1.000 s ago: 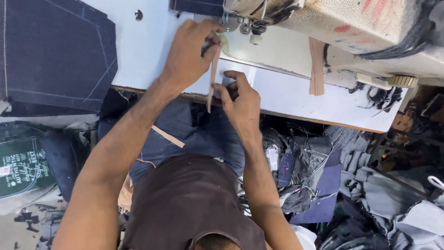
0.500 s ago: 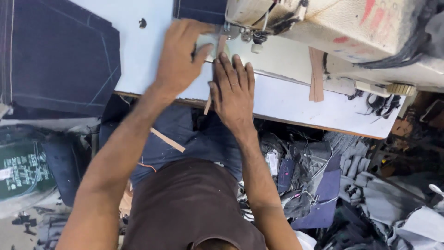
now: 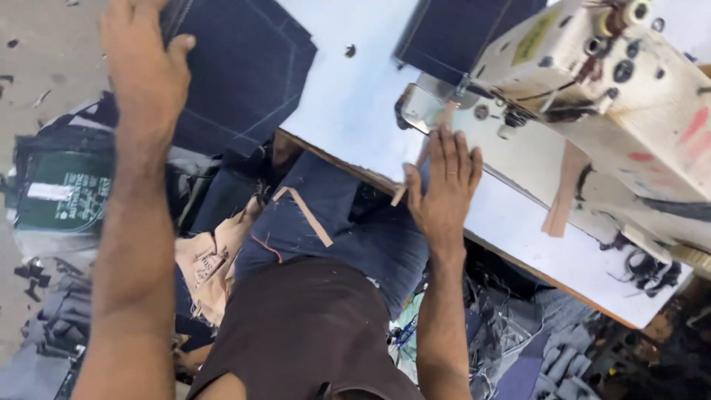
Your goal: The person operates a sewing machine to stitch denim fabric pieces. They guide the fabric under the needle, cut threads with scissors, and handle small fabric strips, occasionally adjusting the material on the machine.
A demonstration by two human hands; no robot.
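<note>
My right hand (image 3: 443, 185) lies flat, fingers spread, on a small dark denim piece at the table's front edge, just before the needle plate of the cream sewing machine (image 3: 592, 96). A thin tan strip (image 3: 412, 176) sticks out from under its thumb side. My left hand (image 3: 142, 70) has reached far left onto a stack of dark blue denim panels (image 3: 244, 67) with light stitching; its fingers curl on the top panel. Whether it grips the cloth I cannot tell. Dark denim (image 3: 348, 222) lies in my lap.
The white sewing table (image 3: 355, 111) runs diagonally, with a wooden front edge. Another dark denim piece (image 3: 452, 30) lies behind the machine. A tan strip (image 3: 566, 196) hangs from the machine body. A green-black bag (image 3: 63, 192) and heaps of cloth (image 3: 533, 333) cover the floor.
My left hand left the needle area and swung far left onto the denim stack. The view has tilted left. My right hand stays flat near the presser foot.
</note>
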